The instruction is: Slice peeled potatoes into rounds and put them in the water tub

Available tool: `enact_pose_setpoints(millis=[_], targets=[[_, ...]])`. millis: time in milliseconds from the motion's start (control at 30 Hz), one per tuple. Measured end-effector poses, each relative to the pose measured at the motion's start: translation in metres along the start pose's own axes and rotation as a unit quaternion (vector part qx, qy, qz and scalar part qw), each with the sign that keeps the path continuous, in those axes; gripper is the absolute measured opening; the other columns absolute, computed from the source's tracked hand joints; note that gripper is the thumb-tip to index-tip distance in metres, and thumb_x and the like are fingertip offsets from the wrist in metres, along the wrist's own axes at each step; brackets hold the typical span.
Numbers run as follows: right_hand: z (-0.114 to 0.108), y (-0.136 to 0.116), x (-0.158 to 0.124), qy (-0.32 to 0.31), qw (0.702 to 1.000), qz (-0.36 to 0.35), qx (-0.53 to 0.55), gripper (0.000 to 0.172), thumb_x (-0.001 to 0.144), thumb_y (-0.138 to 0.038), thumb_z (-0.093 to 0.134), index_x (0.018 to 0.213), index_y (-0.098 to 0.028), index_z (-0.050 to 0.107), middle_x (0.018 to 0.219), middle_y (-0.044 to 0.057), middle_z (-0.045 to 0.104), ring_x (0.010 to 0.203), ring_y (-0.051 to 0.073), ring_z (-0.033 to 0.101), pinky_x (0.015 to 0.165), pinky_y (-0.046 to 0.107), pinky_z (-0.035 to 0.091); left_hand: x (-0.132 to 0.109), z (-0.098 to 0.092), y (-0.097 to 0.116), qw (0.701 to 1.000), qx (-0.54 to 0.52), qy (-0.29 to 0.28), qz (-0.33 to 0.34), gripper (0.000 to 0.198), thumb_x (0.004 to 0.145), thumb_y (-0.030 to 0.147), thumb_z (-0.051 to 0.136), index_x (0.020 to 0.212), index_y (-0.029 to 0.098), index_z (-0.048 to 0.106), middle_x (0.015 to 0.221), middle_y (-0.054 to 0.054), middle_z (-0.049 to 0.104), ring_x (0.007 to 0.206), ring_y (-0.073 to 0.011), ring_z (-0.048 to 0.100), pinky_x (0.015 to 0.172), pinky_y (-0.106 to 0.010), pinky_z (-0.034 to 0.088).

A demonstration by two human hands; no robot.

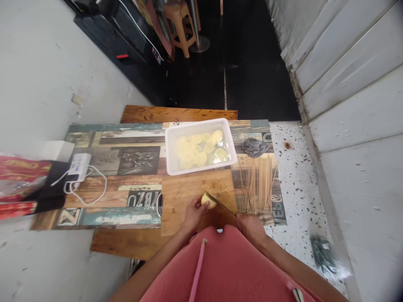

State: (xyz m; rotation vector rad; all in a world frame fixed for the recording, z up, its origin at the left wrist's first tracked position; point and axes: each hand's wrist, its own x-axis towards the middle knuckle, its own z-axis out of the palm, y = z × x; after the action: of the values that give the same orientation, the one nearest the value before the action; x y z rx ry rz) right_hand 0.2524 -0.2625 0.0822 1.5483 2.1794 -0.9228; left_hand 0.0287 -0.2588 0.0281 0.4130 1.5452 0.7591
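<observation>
Between the fingers of my left hand [193, 213] is a peeled potato [208, 201], pale yellow, held over the wooden cutting board [176, 205]. My right hand [252, 226] is wrapped round the handle of a knife [225, 206]. Its blade points up and left, with the tip end against the potato's upper right side; how deep it sits in the potato I cannot tell. Just beyond the board stands a white plastic tub [170, 161], its near edge by the board's far edge. Several peeled potatoes [192, 151] lie in water inside it.
Thin wooden skewers [258, 182] are spread right of the board, below a grey cloth [255, 147]. A white power strip [79, 164] with a looped cable [105, 186] lies on the table's left, near red packets [23, 176]. Wooden benches [179, 113] flank the table.
</observation>
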Motion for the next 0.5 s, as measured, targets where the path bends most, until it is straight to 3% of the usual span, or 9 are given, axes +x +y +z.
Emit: enact_pose_setpoints(millis=[167, 233, 300, 333, 400, 500], targets=[[-0.003, 0.001, 0.001, -0.021, 1.0, 0.005, -0.008, 0.023, 0.093, -0.021, 0.041, 0.095, -0.015, 0.063, 0.078, 0.011, 0.071, 0.066, 0.021, 0.065, 0.055, 0.027, 0.038, 0.009, 0.01, -0.005, 0.996, 0.073, 0.036, 0.038, 0.057, 0.064, 0.04, 0.077, 0.113, 0.017, 0.061, 0.101, -0.009, 0.07, 0.088, -0.0228, 0.067, 0.074, -0.034, 0.055], [-0.005, 0.002, 0.0, -0.026, 1.0, 0.004, -0.005, 0.022, 0.093, -0.023, 0.042, 0.096, -0.015, 0.063, 0.078, 0.01, 0.071, 0.066, 0.021, 0.065, 0.055, 0.027, 0.038, 0.008, 0.007, -0.008, 0.985, 0.142, 0.05, 0.086, 0.047, 0.069, 0.038, 0.073, 0.111, 0.017, 0.062, 0.097, -0.008, 0.07, 0.087, -0.0225, 0.066, 0.077, -0.036, 0.054], [-0.006, 0.003, -0.002, -0.029, 1.0, -0.001, 0.002, 0.023, 0.093, -0.026, 0.042, 0.096, -0.016, 0.063, 0.079, 0.009, 0.071, 0.068, 0.02, 0.065, 0.055, 0.026, 0.038, 0.007, 0.003, -0.01, 0.954, 0.23, 0.093, 0.17, 0.04, 0.073, 0.036, 0.071, 0.107, 0.017, 0.062, 0.098, -0.009, 0.068, 0.09, -0.0235, 0.065, 0.082, -0.04, 0.053], [-0.006, 0.004, -0.002, -0.03, 1.0, -0.002, 0.005, 0.025, 0.094, -0.026, 0.04, 0.096, -0.016, 0.063, 0.08, 0.009, 0.071, 0.069, 0.019, 0.065, 0.056, 0.026, 0.039, 0.007, 0.001, -0.011, 0.924, 0.281, 0.117, 0.23, 0.036, 0.075, 0.035, 0.07, 0.105, 0.017, 0.062, 0.1, -0.01, 0.067, 0.094, -0.0246, 0.063, 0.085, -0.043, 0.052], [-0.006, 0.005, -0.003, -0.035, 0.999, -0.003, 0.01, 0.027, 0.095, -0.025, 0.038, 0.096, -0.015, 0.063, 0.081, 0.009, 0.071, 0.07, 0.019, 0.065, 0.057, 0.026, 0.039, 0.007, -0.004, -0.01, 0.838, 0.38, 0.122, 0.373, 0.023, 0.082, 0.029, 0.064, 0.101, 0.017, 0.063, 0.105, -0.012, 0.064, 0.102, -0.0256, 0.059, 0.091, -0.046, 0.049], [-0.005, 0.007, 0.0, -0.047, 0.999, -0.006, 0.014, 0.027, 0.094, -0.023, 0.038, 0.097, -0.015, 0.063, 0.081, 0.01, 0.071, 0.07, 0.02, 0.066, 0.058, 0.027, 0.04, 0.013, -0.01, -0.008, 0.691, 0.457, 0.015, 0.56, 0.016, 0.09, 0.015, 0.052, 0.1, 0.017, 0.063, 0.102, -0.01, 0.064, 0.103, -0.0216, 0.058, 0.093, -0.041, 0.048]])
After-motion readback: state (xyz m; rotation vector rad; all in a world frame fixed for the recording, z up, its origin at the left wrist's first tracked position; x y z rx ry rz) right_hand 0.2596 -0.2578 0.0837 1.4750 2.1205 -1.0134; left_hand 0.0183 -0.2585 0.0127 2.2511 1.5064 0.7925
